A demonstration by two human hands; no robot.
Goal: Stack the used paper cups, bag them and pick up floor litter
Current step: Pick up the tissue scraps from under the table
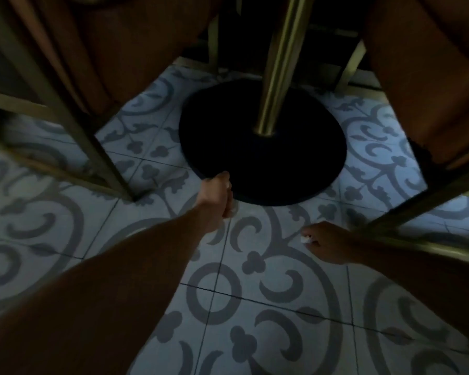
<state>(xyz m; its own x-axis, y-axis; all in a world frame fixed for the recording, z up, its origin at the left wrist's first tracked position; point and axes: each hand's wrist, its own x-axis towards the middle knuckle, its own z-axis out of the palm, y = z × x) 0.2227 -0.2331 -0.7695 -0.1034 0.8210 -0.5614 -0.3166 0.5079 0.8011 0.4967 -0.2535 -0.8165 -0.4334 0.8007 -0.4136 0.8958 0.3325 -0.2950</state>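
I look down under a table in dim light. My left hand reaches to the near edge of the black round table base, fingers curled down at the floor; something pale shows at its fingertips, too blurred to name. My right hand hovers low over the patterned floor tiles, fingers pinched on a small white scrap of litter. No paper cups or bag are in view.
A brass table post rises from the black base. Brass chair legs with brown seats stand at left, and another chair frame at right. Open tiled floor lies between them, toward me.
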